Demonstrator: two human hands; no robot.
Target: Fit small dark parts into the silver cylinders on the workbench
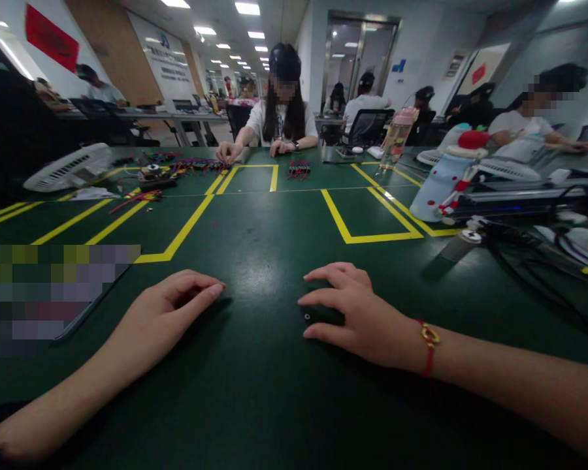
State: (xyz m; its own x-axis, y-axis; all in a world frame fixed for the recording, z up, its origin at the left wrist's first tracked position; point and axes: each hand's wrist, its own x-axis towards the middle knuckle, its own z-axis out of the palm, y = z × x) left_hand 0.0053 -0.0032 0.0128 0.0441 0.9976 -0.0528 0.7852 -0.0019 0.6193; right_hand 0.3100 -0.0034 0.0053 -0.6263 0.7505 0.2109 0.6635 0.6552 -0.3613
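My left hand [181, 303] is over the green tabletop [259, 365], its thumb and fingertips brought together in a pinch. Whether anything small sits between those tips I cannot make out. My right hand [355, 307] rests on its side to the right, fingers curved and apart from the thumb. A small pale ring-shaped piece [307, 316], perhaps a nut, lies on the dark surface between the right thumb and index finger. The hand seems not to grip it. A red cord bracelet [428, 349] with a gold charm circles my right wrist.
Yellow tape [385, 238] marks rectangles on the table. A blue bottle [438, 183], a metal cylinder [463, 245] and black cables [534, 281] are at right. A blurred-out flat item [53, 287] lies left. Across the table, a person [284, 111] handles red-and-black wired parts [196, 165].
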